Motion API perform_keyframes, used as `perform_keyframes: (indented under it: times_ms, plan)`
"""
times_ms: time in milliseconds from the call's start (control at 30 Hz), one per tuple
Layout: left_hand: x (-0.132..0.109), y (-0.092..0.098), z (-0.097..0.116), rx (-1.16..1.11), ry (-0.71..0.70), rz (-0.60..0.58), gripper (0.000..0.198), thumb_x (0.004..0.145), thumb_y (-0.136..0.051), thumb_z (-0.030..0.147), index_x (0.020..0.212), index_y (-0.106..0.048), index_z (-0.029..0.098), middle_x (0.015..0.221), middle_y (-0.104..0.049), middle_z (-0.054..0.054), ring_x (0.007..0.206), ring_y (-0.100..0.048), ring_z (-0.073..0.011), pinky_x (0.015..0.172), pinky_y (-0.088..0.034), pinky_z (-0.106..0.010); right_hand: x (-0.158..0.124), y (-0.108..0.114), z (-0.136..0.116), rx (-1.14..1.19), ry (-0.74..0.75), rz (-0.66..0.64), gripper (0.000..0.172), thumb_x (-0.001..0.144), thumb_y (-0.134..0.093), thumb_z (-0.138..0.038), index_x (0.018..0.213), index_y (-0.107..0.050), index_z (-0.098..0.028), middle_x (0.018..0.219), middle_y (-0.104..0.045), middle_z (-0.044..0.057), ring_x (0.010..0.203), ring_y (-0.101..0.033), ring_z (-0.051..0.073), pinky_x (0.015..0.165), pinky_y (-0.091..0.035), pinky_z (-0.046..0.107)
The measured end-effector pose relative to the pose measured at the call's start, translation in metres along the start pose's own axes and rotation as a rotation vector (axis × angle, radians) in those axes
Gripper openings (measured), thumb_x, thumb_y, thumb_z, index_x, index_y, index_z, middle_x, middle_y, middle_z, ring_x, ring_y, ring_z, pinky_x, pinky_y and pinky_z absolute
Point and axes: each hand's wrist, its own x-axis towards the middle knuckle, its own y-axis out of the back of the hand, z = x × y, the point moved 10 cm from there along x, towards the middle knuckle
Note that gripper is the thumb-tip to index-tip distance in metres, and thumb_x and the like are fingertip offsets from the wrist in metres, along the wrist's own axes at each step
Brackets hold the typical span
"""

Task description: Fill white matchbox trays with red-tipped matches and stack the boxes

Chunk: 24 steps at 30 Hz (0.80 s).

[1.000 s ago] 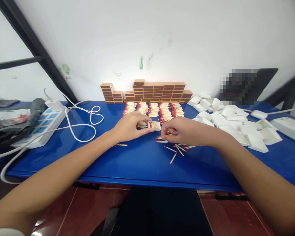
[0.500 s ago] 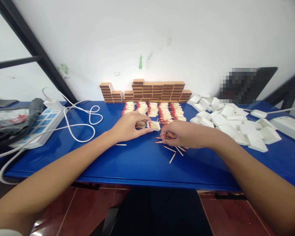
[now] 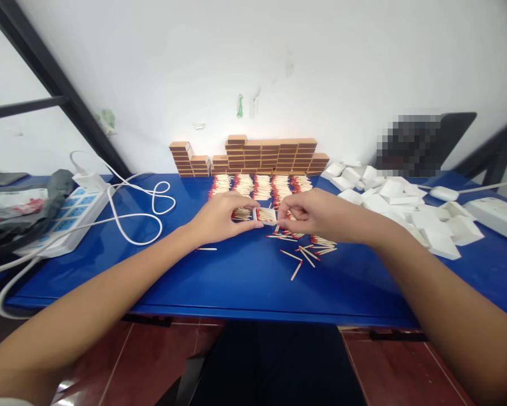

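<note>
Between thumb and fingers, my left hand [image 3: 225,216] grips the left end of a small white matchbox tray [image 3: 270,222] with red-tipped matches inside. My right hand [image 3: 306,213] is at the tray's right end, its fingers pinched together; what they hold, if anything, is too small to make out. Loose matches [image 3: 308,256] lie scattered on the blue table below my right hand. Behind both hands, rows of piled matches [image 3: 262,187] run towards the wall, partly covered by my fingers.
Stacked brown matchboxes [image 3: 261,158] line the wall. A heap of white trays [image 3: 405,206] lies on the right, near a white box [image 3: 501,214] and a dark tablet-like object [image 3: 456,138]. To the left are a power strip [image 3: 82,220], a looping white cable [image 3: 160,223] and grey plastic bags [image 3: 58,197].
My right hand has moved up from the loose matches to the right end of the tray, uncovering more matches on the table. My left hand still holds the tray.
</note>
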Motion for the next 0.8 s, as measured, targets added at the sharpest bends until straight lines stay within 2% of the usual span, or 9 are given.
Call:
perform_keyframes:
  times_ms: [100, 300, 800]
  plan:
    - [0.0, 0.0, 0.002, -0.035, 0.003, -0.006, 0.036, 0.088, -0.084, 0.048, 0.112, -0.079, 0.021, 0.106, -0.083, -0.004, 0.091, -0.076, -0.0207, 0.08, -0.056, -0.031, 0.003, 0.006, -0.001, -0.066, -0.016, 0.082, 0.016, 0.091, -0.063, -0.036, 0.087, -0.069, -0.021, 0.063, -0.05, -0.004, 0.059, -0.043, 0.013, 0.061, -0.03, 0.029]
    - [0.0, 0.002, 0.008, -0.058, -0.021, 0.018, 0.035, 0.087, -0.085, 0.045, 0.112, -0.079, 0.021, 0.107, -0.083, -0.004, 0.092, -0.076, -0.02, 0.082, -0.058, -0.031, 0.006, 0.007, -0.012, -0.077, 0.001, 0.135, 0.019, 0.093, -0.06, -0.036, 0.09, -0.068, -0.02, 0.062, -0.05, -0.004, 0.059, -0.045, 0.013, 0.062, -0.031, 0.028]
    - [0.0, -0.001, 0.01, -0.044, -0.02, -0.012, 0.036, 0.089, -0.083, 0.046, 0.115, -0.078, 0.022, 0.11, -0.082, -0.005, 0.098, -0.076, -0.0215, 0.089, -0.058, -0.034, 0.003, 0.005, -0.017, -0.11, 0.004, 0.123, 0.021, 0.094, -0.057, -0.036, 0.09, -0.069, -0.019, 0.07, -0.059, 0.001, 0.065, -0.049, 0.015, 0.063, -0.032, 0.028]
